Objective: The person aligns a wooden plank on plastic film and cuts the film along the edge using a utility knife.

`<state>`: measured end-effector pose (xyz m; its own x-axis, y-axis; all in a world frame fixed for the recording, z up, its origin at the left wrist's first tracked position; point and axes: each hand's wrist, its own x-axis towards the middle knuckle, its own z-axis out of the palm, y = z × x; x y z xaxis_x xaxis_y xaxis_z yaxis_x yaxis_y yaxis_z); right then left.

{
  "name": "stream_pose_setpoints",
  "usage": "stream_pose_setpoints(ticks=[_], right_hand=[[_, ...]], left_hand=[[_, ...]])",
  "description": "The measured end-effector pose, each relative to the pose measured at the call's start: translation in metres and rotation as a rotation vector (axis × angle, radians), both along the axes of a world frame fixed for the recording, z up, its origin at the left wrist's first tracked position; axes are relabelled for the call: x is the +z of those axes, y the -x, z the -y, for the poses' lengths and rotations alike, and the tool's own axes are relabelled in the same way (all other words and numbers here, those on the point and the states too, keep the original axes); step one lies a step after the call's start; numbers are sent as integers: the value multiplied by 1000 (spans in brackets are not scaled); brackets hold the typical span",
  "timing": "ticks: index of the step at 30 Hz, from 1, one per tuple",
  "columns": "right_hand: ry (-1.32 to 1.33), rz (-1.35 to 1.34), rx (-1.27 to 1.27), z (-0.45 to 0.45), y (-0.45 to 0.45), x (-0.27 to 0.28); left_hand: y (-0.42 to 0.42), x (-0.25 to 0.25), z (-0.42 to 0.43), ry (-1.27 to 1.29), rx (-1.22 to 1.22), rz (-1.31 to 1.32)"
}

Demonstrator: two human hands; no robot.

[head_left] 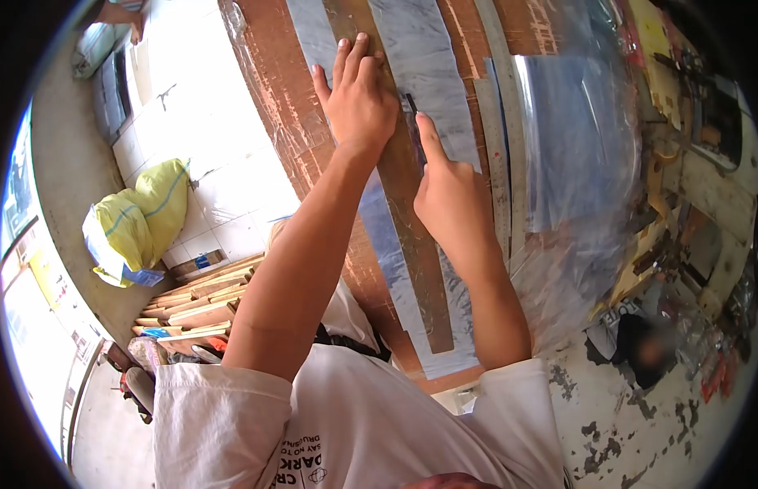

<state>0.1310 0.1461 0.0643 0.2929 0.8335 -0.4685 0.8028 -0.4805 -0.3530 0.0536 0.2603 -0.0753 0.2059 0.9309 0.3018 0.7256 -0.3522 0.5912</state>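
Observation:
A long brown strip (419,236), like a straightedge, lies over a grey-blue marbled sheet (432,61) on a worn brown table (273,90). My left hand (362,102) presses flat on the strip's upper part, fingers spread, holding nothing. Beside the strip's right edge, my right hand (454,191) is closed round a slim dark tool, with its index finger stretched along it. The tool's dark tip (411,103) points up at the sheet. Most of the tool is hidden by my fingers.
Clear plastic sheets (566,147) and a long metal ruler (499,155) lie right of the marbled sheet. Yellow sacks (142,216) and stacked wood pieces (199,301) stand at the left. Tools and clutter fill the right side. Another person's hand (136,28) shows at the top left.

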Motion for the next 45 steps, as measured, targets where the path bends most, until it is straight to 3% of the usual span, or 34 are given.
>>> stream_pose_setpoints(ticks=[6, 13, 16, 26, 30, 34, 40, 45], right_hand=[[132, 0, 21, -12, 6, 4], [48, 9, -3, -1, 11, -16], [251, -2, 29, 28, 15, 6], [186, 38, 33, 54, 23, 4], [336, 52, 21, 59, 27, 6], [267, 10, 26, 61, 17, 8], [371, 29, 9, 84, 28, 20], [285, 14, -19, 90, 25, 19]], left_hand=[[0, -1, 0, 6, -2, 8], [-2, 1, -2, -17, 16, 2], [1, 8, -3, 45, -3, -82], [-5, 5, -4, 40, 29, -43], [-2, 2, -2, 18, 27, -84], [-5, 5, -5, -14, 57, -91], [-3, 0, -2, -24, 42, -100], [-3, 6, 0, 10, 33, -58]])
